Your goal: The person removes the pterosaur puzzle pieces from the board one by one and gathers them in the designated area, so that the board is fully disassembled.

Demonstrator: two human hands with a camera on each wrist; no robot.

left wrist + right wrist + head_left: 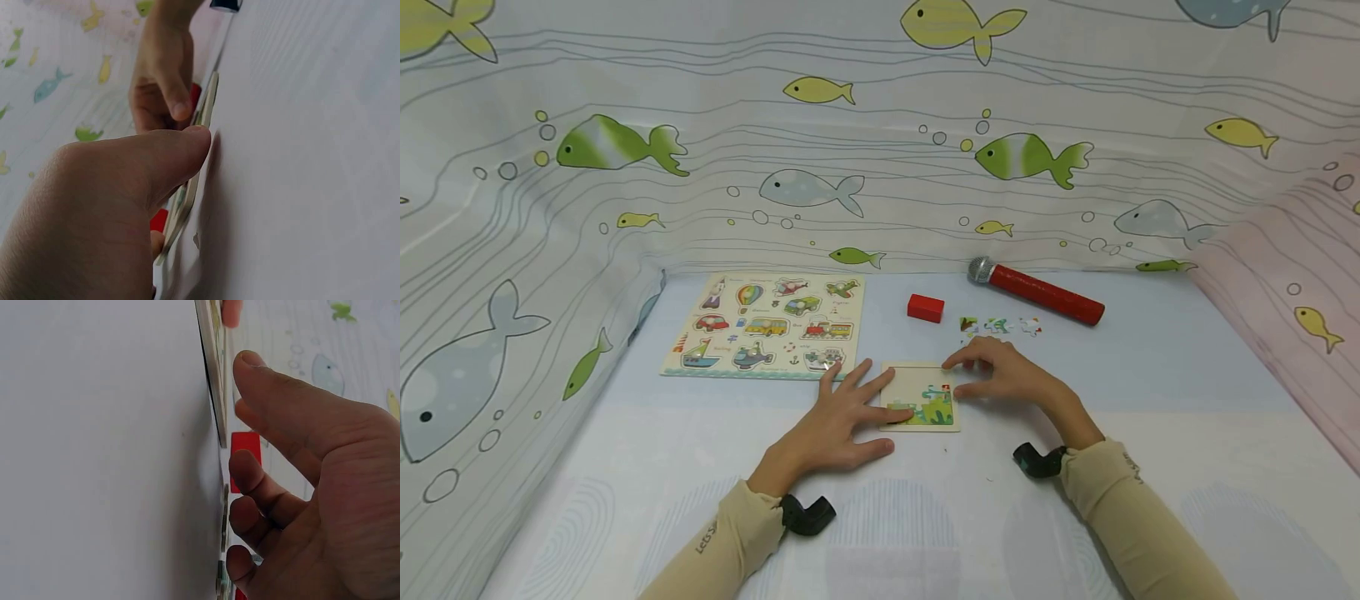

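A small square jigsaw puzzle board (917, 377) lies in front of me, with joined green and blue pieces (937, 409) along its lower right. My left hand (835, 427) has its fingers spread, some of them over the board's left side. In the left wrist view its thumb overlaps the board's edge (210, 103). My right hand (1013, 372) is at the board's right side, fingers loosely bent. Thumb and fingers stand apart with nothing between them in the right wrist view. Beyond the right hand lie several loose jigsaw pieces (998, 326), partly hidden by it.
At the back left lies a larger vehicle picture puzzle board (796, 340), close to my left fingertips. A red block (926, 308) sits behind the small board. Farther right, a red microphone (1047, 293) lies near the fish-patterned back wall (880, 133).
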